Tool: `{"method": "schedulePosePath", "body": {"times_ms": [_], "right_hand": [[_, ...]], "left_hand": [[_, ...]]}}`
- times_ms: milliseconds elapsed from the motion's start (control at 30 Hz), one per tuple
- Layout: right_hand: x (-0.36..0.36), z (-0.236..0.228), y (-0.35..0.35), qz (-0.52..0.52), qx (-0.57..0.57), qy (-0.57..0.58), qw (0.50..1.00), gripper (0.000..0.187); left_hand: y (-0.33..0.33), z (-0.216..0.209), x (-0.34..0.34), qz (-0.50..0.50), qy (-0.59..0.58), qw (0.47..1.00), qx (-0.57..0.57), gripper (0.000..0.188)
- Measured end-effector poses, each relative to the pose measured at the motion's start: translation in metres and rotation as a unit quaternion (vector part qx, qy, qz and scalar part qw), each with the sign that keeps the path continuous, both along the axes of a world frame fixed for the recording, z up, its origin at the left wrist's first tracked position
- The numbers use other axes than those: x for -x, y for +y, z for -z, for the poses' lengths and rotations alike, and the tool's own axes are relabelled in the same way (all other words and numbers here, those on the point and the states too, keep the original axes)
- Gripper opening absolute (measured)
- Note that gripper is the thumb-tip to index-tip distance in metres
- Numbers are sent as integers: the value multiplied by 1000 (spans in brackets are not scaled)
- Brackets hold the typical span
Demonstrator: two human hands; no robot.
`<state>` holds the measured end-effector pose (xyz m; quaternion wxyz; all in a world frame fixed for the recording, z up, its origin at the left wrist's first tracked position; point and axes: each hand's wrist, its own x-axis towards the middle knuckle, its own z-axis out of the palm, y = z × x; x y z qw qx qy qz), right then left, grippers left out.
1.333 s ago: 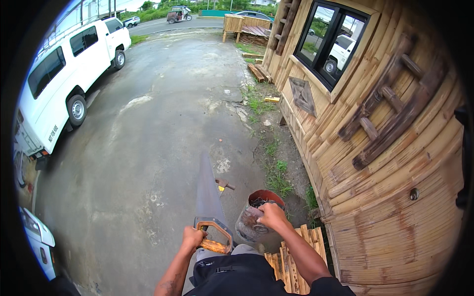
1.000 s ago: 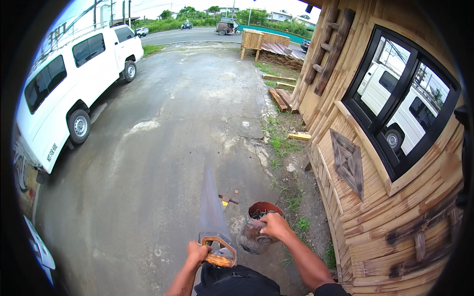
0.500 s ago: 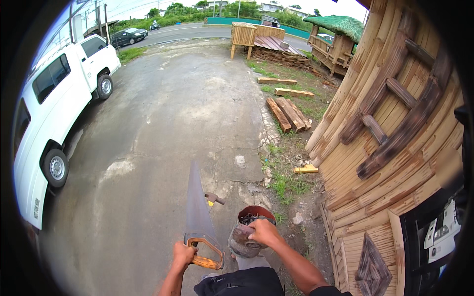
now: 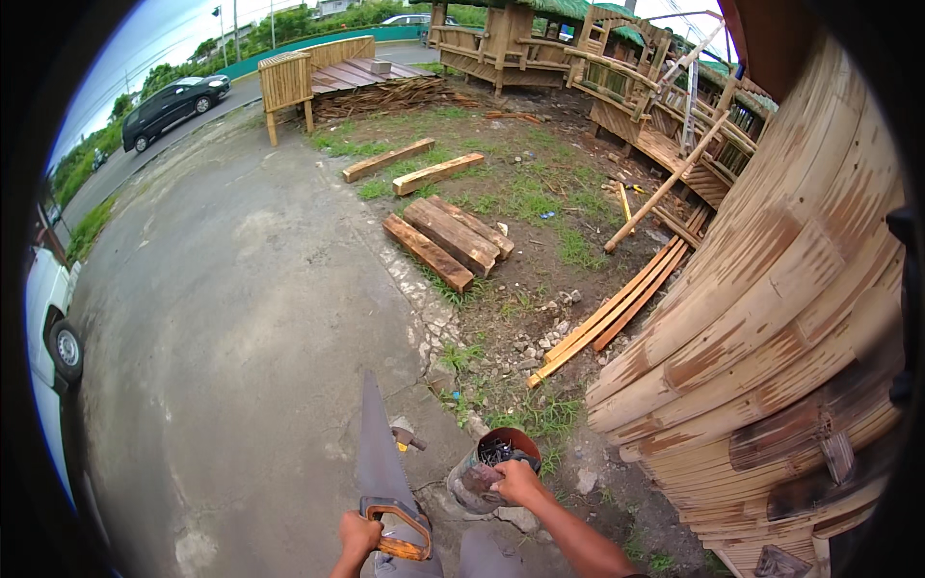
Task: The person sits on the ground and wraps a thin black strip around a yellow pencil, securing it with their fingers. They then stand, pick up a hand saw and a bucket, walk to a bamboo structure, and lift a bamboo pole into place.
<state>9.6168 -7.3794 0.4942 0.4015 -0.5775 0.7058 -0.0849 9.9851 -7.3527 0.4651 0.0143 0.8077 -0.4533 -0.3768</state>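
My left hand (image 4: 360, 533) is closed round the orange and black handle of a handsaw (image 4: 381, 460), whose grey blade points forward. Beside the blade shows the head of a hammer (image 4: 409, 439); its handle is hidden behind the saw, so I cannot tell how it is held. My right hand (image 4: 519, 484) grips the near rim of a worn grey bucket (image 4: 467, 489), reddish inside, with dark nails or similar small metal pieces (image 4: 497, 451) in it. The bucket hangs in front of my legs, a little right of the saw.
Thick timber beams (image 4: 451, 234) lie on the grass ahead. Long thin boards (image 4: 617, 308) and a leaning bamboo pole (image 4: 665, 183) are further right. A bamboo wall (image 4: 752, 279) rises close on my right. A white vehicle (image 4: 43, 318) stands at the left; a dark car (image 4: 173, 108) is on the road.
My view has swung right, bringing the beams, boards and bamboo huts further into view and pushing the white vehicle to the left edge. Both hands keep their holds on the handsaw and bucket.
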Motion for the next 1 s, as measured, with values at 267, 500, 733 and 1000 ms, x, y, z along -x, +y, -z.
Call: {"method": "schedulePosePath", "body": {"times_ms": [267, 500, 733, 1000], "right_hand": [[92, 177, -177, 246, -7, 21, 969, 36], [191, 354, -254, 411, -61, 94, 905, 40], [228, 499, -315, 568, -106, 147, 803, 34], [167, 533, -410, 629, -151, 173, 743, 41]], "left_hand": [[-300, 140, 144, 198, -5, 980, -2, 29], [-447, 345, 323, 320, 9, 947, -28, 29], [-530, 510, 429, 398, 29, 916, -35, 32], [-631, 598, 458, 593, 61, 766, -241, 76]]}}
